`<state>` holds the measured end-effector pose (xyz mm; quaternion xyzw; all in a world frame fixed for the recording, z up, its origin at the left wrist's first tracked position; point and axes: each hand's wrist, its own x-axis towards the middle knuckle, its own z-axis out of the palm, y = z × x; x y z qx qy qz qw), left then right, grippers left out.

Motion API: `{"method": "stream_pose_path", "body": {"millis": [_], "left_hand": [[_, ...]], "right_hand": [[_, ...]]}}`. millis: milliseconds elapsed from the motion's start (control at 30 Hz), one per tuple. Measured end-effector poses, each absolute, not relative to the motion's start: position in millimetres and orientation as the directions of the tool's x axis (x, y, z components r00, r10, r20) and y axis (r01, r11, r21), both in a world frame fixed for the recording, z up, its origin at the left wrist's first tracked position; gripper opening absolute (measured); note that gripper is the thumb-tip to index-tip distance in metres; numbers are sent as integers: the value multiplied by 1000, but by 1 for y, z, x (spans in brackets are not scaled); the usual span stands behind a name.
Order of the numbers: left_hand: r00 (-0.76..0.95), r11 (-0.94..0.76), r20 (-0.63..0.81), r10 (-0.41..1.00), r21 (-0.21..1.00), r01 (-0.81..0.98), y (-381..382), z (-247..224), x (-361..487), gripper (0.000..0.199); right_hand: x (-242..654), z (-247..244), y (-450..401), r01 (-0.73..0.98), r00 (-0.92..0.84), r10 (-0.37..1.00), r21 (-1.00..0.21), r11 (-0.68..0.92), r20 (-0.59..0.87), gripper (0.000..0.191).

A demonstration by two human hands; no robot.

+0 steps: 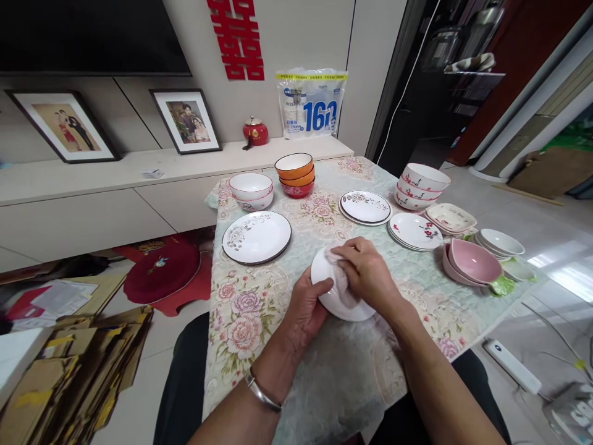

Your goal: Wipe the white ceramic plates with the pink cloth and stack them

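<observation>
Above the near part of the floral tablecloth, my left hand (307,304) grips the left rim of a white plate (356,314), its thumb on the upper face. My right hand (365,266) is closed on a thin white cloth (340,281), which lies pressed against the plate. Left of the hands, large white plates with a dark rim (257,237) are stacked. Beyond them stand white bowls (251,188) and orange and red bowls (294,173). Two more plate stacks, one dark-rimmed (365,206) and one with red flowers (416,230), sit past my right hand.
At the table's right are stacked white bowls (422,182), square dishes (450,217), pink bowls (475,262) and small white bowls (500,241). A red stool (162,272) and flattened cardboard (78,364) are at the left. A power strip (513,366) lies on the floor.
</observation>
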<state>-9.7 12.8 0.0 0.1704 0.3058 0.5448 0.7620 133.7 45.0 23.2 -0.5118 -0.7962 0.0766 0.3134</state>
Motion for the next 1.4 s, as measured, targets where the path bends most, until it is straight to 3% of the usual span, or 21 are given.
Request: {"method": "stream_pose_path", "body": {"millis": [133,333,400,467,600,667,733,833,967,1067,1167,1233,1300,1400], "left_hand": [[216,327,-252,943,588,-740,14,0,-11,61],[259,418,-334,906,610,-674,11,0,-11,63],[238,405,-339,910,612,-679,11,0,-11,61],[236,386,-315,919,609,-693,12,-1,-10,58],[253,355,-251,934,600,-717,13,-3,-10,59],[262,362,-250,932,600,-714,12,-3,-11,61],[293,392,-260,920,604,-694,11,-3,-11,63],[308,417,-281,909,602,-681,10,-2,-12,63],[276,411,-312,909,570,-712,10,0,-10,60],[290,415,-301,909,570,-710,10,2,-9,61],[304,415,-283,910,581,-701,10,2,-8,51],[302,412,-281,911,581,-702,9,1,-9,46],[310,407,-265,913,578,-707,8,-1,-9,53],[317,401,-246,916,575,-713,8,-2,-9,65]], "right_hand": [[125,26,44,648,-441,783,-449,615,438,34],[161,17,60,861,-148,922,-413,298,357,36],[161,18,58,892,-121,934,-376,251,337,37],[149,22,51,875,-192,915,-361,323,354,37],[120,30,39,646,-512,767,-416,640,386,35],[118,30,41,590,-558,724,-421,689,404,34],[127,26,47,626,-504,754,-423,655,422,35],[148,19,57,777,-319,864,-414,474,389,37],[158,17,58,911,-150,930,-319,263,336,38],[142,25,47,846,-248,884,-356,397,397,36],[121,31,38,610,-516,748,-434,663,417,34],[117,31,38,536,-582,696,-446,717,419,34],[123,26,44,568,-538,725,-449,689,431,36],[146,15,57,743,-318,850,-447,498,420,35]]}}
